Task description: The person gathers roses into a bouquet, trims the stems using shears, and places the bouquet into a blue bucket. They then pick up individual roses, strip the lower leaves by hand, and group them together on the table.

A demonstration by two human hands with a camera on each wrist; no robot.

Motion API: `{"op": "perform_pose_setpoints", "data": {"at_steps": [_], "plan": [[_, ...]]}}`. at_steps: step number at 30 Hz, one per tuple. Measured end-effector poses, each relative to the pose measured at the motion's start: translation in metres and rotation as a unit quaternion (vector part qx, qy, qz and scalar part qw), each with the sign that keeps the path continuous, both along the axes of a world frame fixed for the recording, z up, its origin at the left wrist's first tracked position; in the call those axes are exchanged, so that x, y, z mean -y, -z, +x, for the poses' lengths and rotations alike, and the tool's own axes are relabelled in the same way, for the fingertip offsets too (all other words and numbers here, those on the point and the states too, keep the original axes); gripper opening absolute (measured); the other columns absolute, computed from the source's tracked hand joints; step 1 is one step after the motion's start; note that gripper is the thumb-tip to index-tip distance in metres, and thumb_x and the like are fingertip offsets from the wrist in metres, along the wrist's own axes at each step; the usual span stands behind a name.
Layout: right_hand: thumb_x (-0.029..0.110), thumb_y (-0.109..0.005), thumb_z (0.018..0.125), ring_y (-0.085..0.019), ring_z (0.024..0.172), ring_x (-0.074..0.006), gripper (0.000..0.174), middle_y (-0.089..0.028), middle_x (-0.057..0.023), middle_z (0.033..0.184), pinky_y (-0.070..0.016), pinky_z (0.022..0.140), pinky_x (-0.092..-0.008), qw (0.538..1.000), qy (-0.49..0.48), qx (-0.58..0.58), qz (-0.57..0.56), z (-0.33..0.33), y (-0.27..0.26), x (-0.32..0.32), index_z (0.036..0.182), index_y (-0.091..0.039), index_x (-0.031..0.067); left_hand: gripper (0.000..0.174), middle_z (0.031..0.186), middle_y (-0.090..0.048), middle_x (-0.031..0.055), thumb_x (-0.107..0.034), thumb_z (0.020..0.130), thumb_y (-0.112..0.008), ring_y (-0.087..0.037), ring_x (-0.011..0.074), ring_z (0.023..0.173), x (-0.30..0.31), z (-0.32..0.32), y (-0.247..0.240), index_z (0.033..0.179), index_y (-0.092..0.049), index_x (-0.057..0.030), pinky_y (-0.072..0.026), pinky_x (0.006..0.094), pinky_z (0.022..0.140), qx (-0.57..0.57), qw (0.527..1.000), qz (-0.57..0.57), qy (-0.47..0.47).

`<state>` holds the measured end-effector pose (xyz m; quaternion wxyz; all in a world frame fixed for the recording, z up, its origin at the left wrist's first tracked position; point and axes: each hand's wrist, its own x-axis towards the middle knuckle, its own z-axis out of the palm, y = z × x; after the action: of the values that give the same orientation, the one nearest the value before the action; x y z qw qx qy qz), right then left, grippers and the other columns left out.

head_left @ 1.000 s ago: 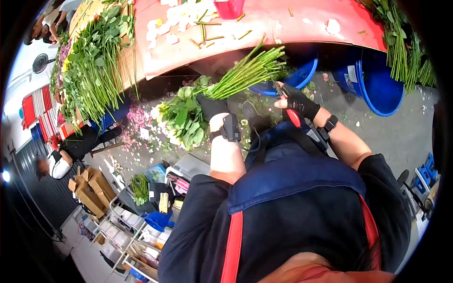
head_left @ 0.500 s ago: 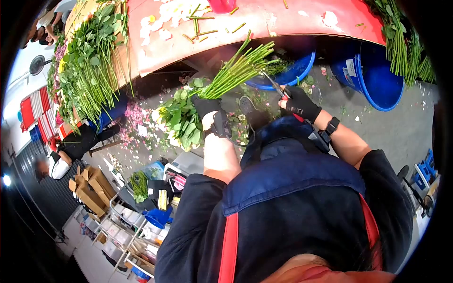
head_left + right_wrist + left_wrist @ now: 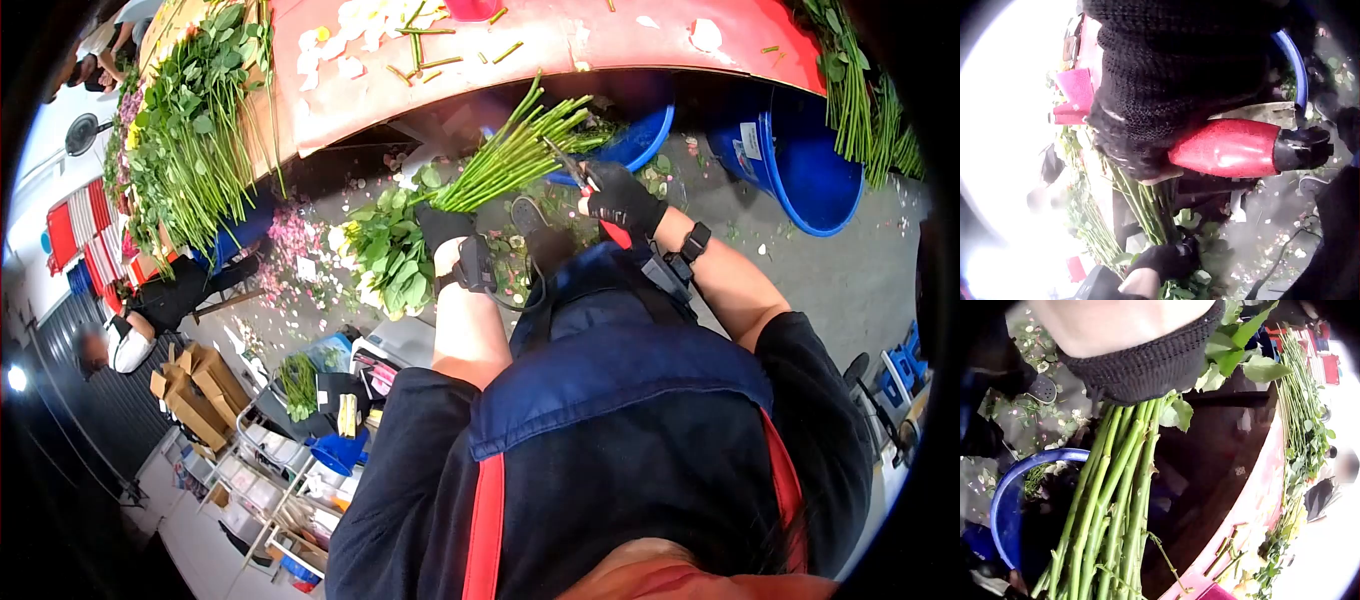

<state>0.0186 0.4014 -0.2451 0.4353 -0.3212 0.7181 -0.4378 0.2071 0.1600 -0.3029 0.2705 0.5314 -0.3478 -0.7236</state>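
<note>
My left hand (image 3: 445, 228), in a black fingerless glove, grips a bunch of cut flowers around its green stems (image 3: 515, 150). The leaves (image 3: 395, 250) and pale blooms lie to the left of that hand, with the bare stem ends pointing up and right. My right hand (image 3: 625, 200), gloved likewise, holds pruning shears by their red handles (image 3: 1225, 149). Its blades (image 3: 562, 158) reach toward the stem ends and overlap them in the head view. From the left wrist, the thick stems (image 3: 1113, 500) run down out of the glove.
A pink-red covered table (image 3: 560, 40) with stem pieces and petals curves in front. Blue buckets (image 3: 800, 190) stand below it. More flower bunches lie at left (image 3: 200, 130) and hang at right (image 3: 850, 110). Petals litter the floor; boxes (image 3: 200, 390) and another person are at left.
The right hand has moved up and left, bringing the shears' blades nearer the stem ends. The red handle below that hand shows more than half a second ago. The left hand keeps its grip.
</note>
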Motion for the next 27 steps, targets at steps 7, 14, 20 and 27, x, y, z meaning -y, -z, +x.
{"op": "perform_pose_setpoints", "data": {"at_steps": [7, 14, 20, 27], "plan": [[0.020, -0.068, 0.068, -0.052, 0.067, -0.0273, 0.028, -0.053, -0.0144, 0.071, -0.0421, 0.063, -0.0386, 1.000, 0.020, 0.005, 0.001, 0.009, 0.022, -0.021, 0.084, -0.053, 0.0023, 0.037, 0.123, -0.058, 0.0118, -0.029, 0.099, -0.032, -0.055, 0.0280, 0.109, 0.004, 0.003, -0.004, 0.122, -0.052, -0.0061, -0.0422, 0.0406, 0.095, 0.018, 1.000, -0.016, -0.003], [0.023, -0.070, 0.065, -0.055, 0.074, -0.0311, 0.081, -0.056, -0.0175, 0.082, -0.0447, 0.067, -0.0401, 0.989, -0.132, -0.051, 0.030, -0.013, 0.005, 0.018, 0.133, -0.038, -0.0066, 0.037, 0.123, -0.058, 0.0119, -0.028, 0.099, -0.032, -0.055, 0.0282, 0.108, -0.005, 0.007, 0.002, 0.122, -0.052, -0.0062, -0.0428, 0.0408, 0.094, 0.042, 0.998, -0.049, -0.026], [0.014, -0.067, 0.062, -0.054, 0.059, -0.0315, 0.027, -0.055, -0.0167, 0.066, -0.0432, 0.055, -0.0398, 0.997, -0.008, -0.078, -0.019, 0.000, 0.006, 0.017, 0.081, -0.055, -0.0018, 0.037, 0.122, -0.058, 0.0121, -0.028, 0.099, -0.032, -0.056, 0.0284, 0.108, -0.023, 0.007, 0.005, 0.121, -0.052, -0.0062, -0.0433, 0.0410, 0.093, 0.041, 0.998, -0.019, -0.046], [0.013, -0.067, 0.072, -0.053, 0.057, -0.0283, 0.018, -0.053, -0.0142, 0.063, -0.0429, 0.056, -0.0385, 0.993, 0.011, -0.055, -0.107, 0.012, -0.004, 0.007, 0.079, -0.054, 0.0023, 0.036, 0.122, -0.058, 0.0123, -0.027, 0.099, -0.032, -0.056, 0.0285, 0.107, -0.017, 0.021, -0.002, 0.121, -0.052, -0.0063, -0.0439, 0.0412, 0.092, 0.051, 0.997, -0.045, -0.024]]}}
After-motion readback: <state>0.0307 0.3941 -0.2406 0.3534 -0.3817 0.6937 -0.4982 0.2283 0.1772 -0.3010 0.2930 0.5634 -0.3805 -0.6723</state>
